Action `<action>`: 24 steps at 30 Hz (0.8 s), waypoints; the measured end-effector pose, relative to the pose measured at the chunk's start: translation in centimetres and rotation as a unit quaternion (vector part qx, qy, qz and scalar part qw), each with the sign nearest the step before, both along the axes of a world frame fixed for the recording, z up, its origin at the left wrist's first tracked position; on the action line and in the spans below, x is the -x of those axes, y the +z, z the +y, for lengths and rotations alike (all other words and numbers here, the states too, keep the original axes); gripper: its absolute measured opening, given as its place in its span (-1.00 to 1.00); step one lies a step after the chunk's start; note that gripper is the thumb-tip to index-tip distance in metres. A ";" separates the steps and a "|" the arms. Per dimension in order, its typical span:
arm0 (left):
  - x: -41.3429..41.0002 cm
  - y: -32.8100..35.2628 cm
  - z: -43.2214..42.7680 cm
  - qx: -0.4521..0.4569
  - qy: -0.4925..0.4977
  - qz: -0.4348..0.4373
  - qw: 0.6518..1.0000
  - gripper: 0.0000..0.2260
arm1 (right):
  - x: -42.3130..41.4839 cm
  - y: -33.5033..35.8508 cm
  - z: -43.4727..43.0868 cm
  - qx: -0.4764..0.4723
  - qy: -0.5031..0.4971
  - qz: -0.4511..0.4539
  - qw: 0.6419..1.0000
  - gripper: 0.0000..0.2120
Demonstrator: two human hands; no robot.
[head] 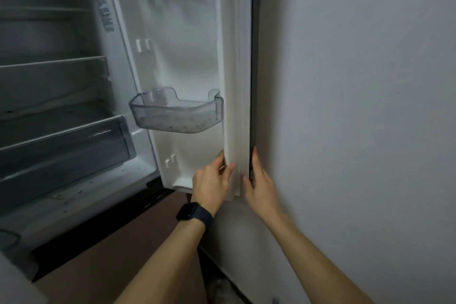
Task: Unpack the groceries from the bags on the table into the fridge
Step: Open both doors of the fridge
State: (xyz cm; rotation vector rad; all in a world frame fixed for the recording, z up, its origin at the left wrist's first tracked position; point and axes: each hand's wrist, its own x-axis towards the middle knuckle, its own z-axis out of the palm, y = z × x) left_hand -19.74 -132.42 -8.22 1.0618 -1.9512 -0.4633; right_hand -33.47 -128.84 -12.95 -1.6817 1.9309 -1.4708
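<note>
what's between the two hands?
Head view: the lower edge of the open fridge door, left hand on its inner side, right hand on the outer.

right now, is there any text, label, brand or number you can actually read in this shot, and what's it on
Nothing here reads clearly.
The sticker on the fridge's inner side wall: printed lines, too blurred to read.
The watch on the left wrist: dark screen, no digits showing.
The fridge door and its door bin: no lettering visible.
</note>
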 end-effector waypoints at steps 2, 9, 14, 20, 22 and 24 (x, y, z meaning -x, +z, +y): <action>1.7 0.1 -0.8 0.000 0.020 -0.016 1.000 -0.68 | 1.4 0.3 -1.0 -0.019 -0.010 0.004 1.000 -0.29; 5.6 0.1 -3.4 0.009 0.093 -0.073 0.993 -0.65 | 5.2 0.4 -4.5 -0.047 -0.004 0.023 0.999 -0.32; 6.8 0.3 -4.3 -0.019 0.103 -0.079 0.991 -0.64 | 7.3 0.5 -5.8 -0.071 0.045 0.076 0.994 -0.30; 4.7 0.6 -1.7 -0.048 0.088 -0.065 0.993 -0.52 | 8.8 0.8 -3.4 -0.046 0.066 0.139 0.987 -0.41; 2.0 -0.3 0.2 -0.048 0.117 -0.067 0.990 -0.56 | 7.5 -0.1 -1.2 -0.002 0.078 0.110 0.991 -0.54; -1.7 -1.6 2.6 -0.035 0.156 -0.091 0.983 -0.57 | 5.5 -1.1 0.7 0.019 0.113 0.105 0.988 -0.65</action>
